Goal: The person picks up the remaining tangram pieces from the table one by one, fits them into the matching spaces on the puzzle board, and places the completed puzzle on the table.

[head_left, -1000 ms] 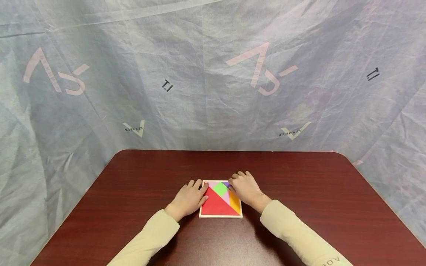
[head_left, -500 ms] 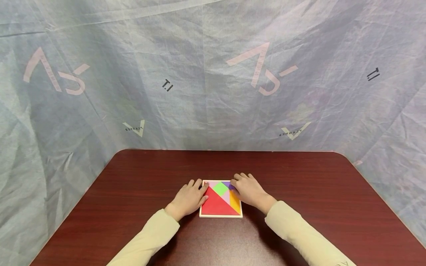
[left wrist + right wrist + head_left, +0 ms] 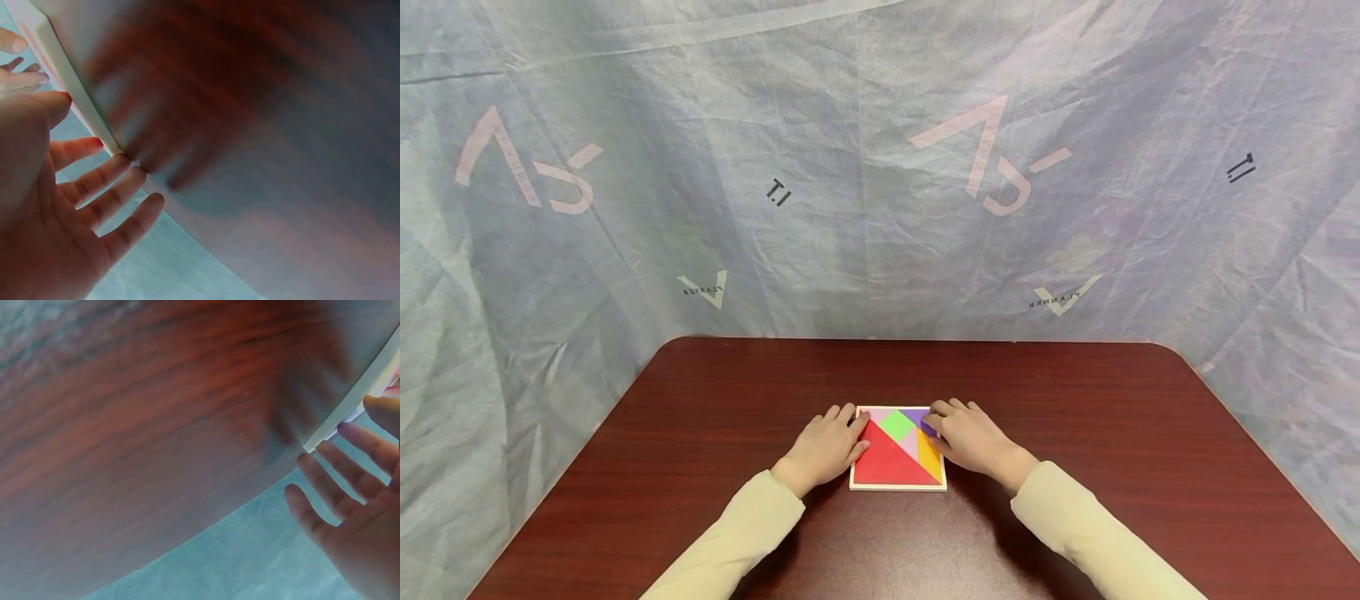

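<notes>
A square tangram puzzle in a pale wooden tray (image 3: 898,487) lies flat near the middle of the table. Its pieces include a large red triangle (image 3: 891,465), a green square (image 3: 897,426), an orange piece (image 3: 929,457) and a purple triangle (image 3: 914,414). My left hand (image 3: 822,451) rests at the tray's left side, thumb and index finger over its edge. In the left wrist view its fingers (image 3: 111,201) are spread and fairly straight. At the upper right corner my right hand (image 3: 973,437) touches the purple triangle and tray edge, its fingers (image 3: 340,469) extended in the right wrist view.
A dark reddish wood-grain table (image 3: 700,392) bears the tray. Behind and beside it hangs a grey fabric curtain (image 3: 850,208) with printed letters. Cream sleeves (image 3: 748,525) cover both forearms.
My right hand has slid a little to the right and toward me along the tray's upper right corner, uncovering more of the purple triangle. The left hand and tray have stayed put.
</notes>
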A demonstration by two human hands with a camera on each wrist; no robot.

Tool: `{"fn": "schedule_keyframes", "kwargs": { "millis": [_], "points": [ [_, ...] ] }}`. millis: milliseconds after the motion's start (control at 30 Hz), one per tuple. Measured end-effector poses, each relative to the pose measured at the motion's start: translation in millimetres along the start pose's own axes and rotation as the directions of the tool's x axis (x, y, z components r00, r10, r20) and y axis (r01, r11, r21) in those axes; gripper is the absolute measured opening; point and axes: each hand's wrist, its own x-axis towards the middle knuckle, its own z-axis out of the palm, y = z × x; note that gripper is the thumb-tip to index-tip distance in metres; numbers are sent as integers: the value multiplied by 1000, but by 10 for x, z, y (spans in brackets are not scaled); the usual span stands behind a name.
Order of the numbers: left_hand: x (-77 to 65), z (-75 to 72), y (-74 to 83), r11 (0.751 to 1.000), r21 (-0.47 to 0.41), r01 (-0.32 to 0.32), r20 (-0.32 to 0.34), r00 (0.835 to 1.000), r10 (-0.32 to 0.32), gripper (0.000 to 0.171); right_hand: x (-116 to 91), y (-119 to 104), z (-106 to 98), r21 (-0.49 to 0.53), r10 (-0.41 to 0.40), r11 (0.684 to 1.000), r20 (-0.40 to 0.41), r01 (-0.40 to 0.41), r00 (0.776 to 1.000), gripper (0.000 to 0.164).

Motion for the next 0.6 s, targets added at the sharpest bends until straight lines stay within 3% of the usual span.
{"fn": "schedule_keyframes", "kwargs": {
  "millis": [300, 600],
  "points": [
    [-1, -31, -20, 999, -43, 7, 16, 1000, -6, 44, -73, 93, -51, 14, -34, 999, -23, 34, 999, 34],
    [-45, -34, -44, 997, -76, -9, -7, 1000, 8, 44, -213, 239, -170, 10, 28, 1000, -66, -27, 997, 35]
  ]
}}
